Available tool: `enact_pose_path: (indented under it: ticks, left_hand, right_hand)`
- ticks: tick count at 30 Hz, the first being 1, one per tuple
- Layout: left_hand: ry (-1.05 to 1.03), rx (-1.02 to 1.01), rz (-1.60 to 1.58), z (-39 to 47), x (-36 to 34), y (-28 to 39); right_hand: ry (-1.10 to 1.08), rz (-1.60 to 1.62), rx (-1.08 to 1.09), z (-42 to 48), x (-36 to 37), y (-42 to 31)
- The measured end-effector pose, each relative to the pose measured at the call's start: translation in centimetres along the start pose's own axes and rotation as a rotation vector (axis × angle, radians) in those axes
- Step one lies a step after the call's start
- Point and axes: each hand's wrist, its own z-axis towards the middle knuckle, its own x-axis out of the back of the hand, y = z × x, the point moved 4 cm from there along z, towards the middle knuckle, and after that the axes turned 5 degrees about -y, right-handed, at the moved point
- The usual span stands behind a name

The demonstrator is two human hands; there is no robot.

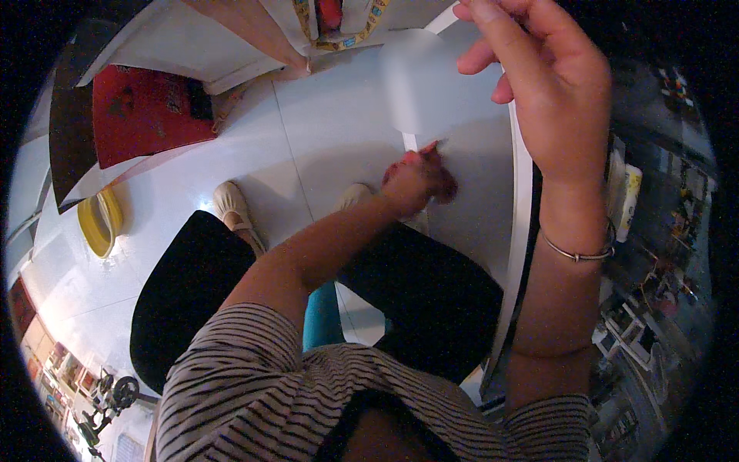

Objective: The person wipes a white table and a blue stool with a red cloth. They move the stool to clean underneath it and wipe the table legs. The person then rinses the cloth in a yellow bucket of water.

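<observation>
My left hand (407, 187) reaches forward past my knees and grips a crumpled red cloth (444, 179); both are blurred. A pale, white-edged panel (473, 150) lies beyond and to the right of the cloth; whether the cloth touches it I cannot tell. My right hand (537, 75), with a thin bracelet (577, 256) on its wrist, is raised at the upper right. Its fingers are bent and spread, the tips beside the end of a white strip (443, 20). Part of this hand is cut off by the top edge, so its hold is unclear. A smeared pale oval (413, 81) hides the area above the cloth.
Beige shoes (231, 199) stand on the tiled floor (254, 133). A yellow basin-like object (101, 222) and a red box-like object (153, 115) are at left. Another person's bare limb (260, 34) seems to show at top. A white frame edge (522, 161) borders dark clutter (652, 277) on the right.
</observation>
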Motion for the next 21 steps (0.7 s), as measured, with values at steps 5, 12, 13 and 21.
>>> enact_pose_path:
  ticks: [5, 12, 13, 21]
  left_hand:
    - [0.539, 0.156, -0.402, 5.2, 14.7, 0.2]
    - [0.561, 0.083, 0.143, 14.5, 17.5, -8.4]
    - [0.600, 0.050, 0.160, 13.5, 12.7, -5.4]
    - [0.688, 0.181, -0.031, -0.4, 3.7, -4.5]
  right_hand:
    - [-0.117, 0.041, 0.034, 0.6, 0.8, -1.1]
    - [-0.122, -0.023, 0.155, -0.1, 1.9, -1.0]
    - [-0.123, -0.036, 0.103, -0.4, 1.8, -0.1]
    - [0.040, -0.183, 0.203, -1.0, -1.7, -1.4]
